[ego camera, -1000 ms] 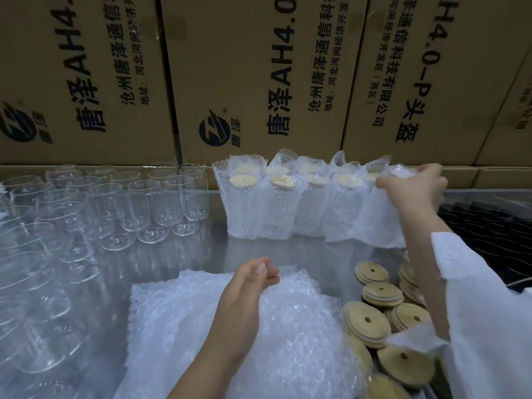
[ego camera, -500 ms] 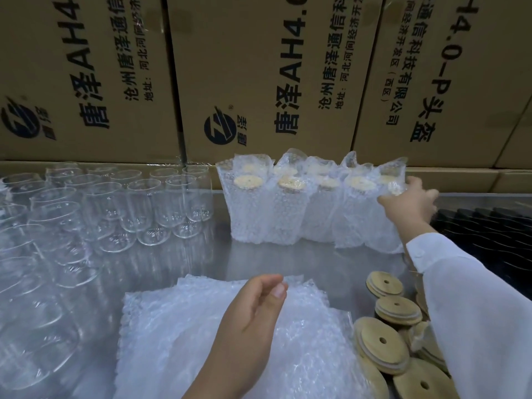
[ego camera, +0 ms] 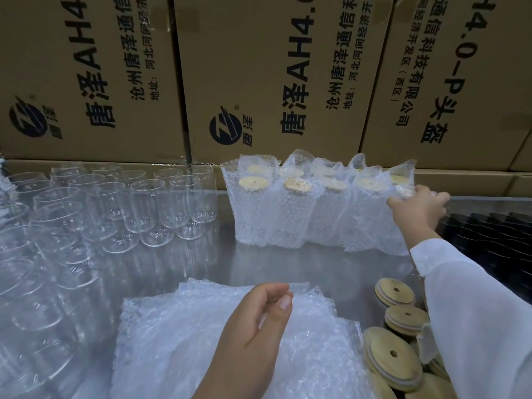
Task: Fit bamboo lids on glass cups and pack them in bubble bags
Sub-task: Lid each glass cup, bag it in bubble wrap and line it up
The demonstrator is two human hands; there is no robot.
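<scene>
Printed cardboard cartons (ego camera: 276,76) stand stacked as a wall behind a reflective metal table (ego camera: 316,263).

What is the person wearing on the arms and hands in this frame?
On the right side, a loose, long white sleeve reaches down to the wrist. The left forearm is bare, with no sleeve in view. The left hand and right hand are both bare: no gloves, rings or watch show.

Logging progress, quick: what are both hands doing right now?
Left hand: curled over the bags, pinch unclear.
Right hand: grips the end bagged cup.
</scene>
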